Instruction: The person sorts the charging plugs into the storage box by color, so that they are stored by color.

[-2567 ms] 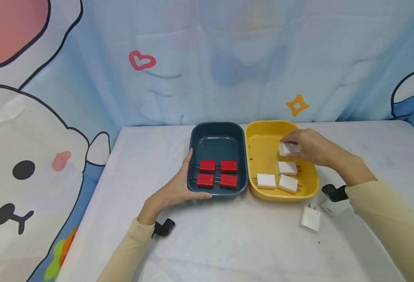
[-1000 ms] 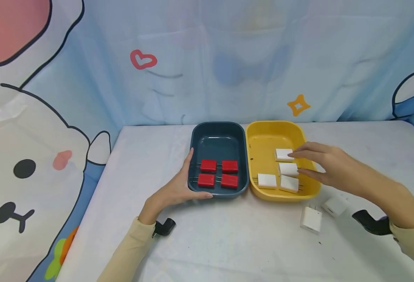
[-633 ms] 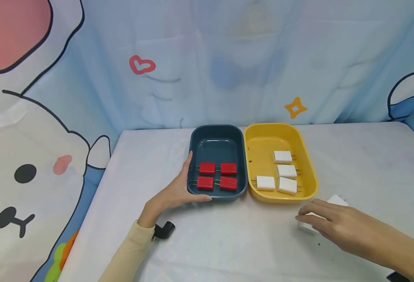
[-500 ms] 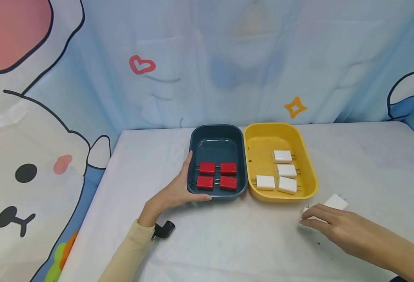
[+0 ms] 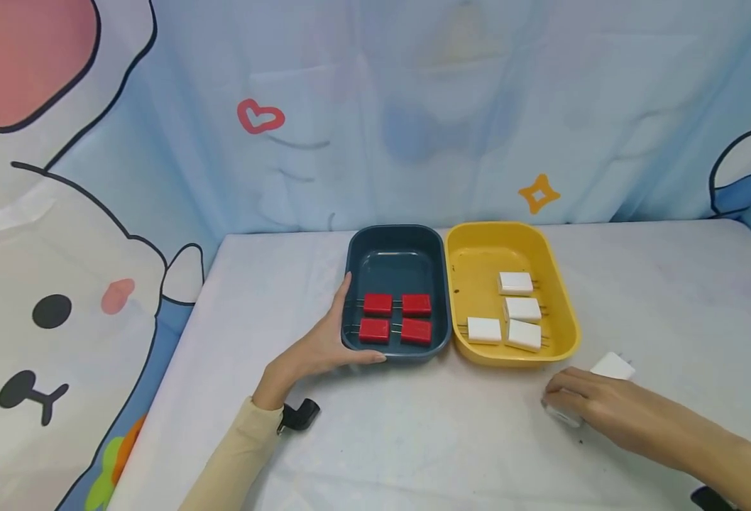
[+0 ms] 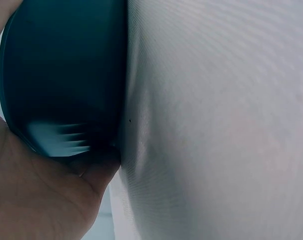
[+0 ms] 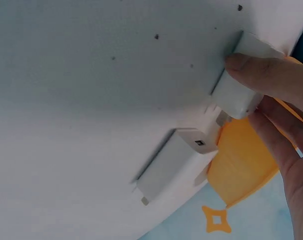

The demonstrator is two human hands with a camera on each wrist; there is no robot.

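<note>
My right hand (image 5: 595, 404) pinches a white plug-in charger (image 5: 566, 415) low over the table, just in front of the yellow tray. In the right wrist view the thumb lies along one face of this charger (image 7: 236, 97), with fingers on the far side. A second white charger (image 5: 613, 365) lies just behind that hand, its port (image 7: 199, 143) visible from the wrist. My left hand (image 5: 318, 348) holds the front left corner of the dark blue tray (image 5: 396, 255), thumb along the front wall and fingers up the left side. Several red chargers (image 5: 416, 331) sit inside it.
Right against the dark blue tray stands the yellow tray (image 5: 478, 248), with several white chargers (image 5: 522, 309) in its front and right part. A white cloth (image 5: 414, 440) covers the table. Behind hangs a printed blue curtain (image 5: 375, 142).
The right hand set a white charger in the yellow tray, let go, and moved forward and down to the nearer charger on the table, which it now grips. The left hand stays on the dark blue tray.
</note>
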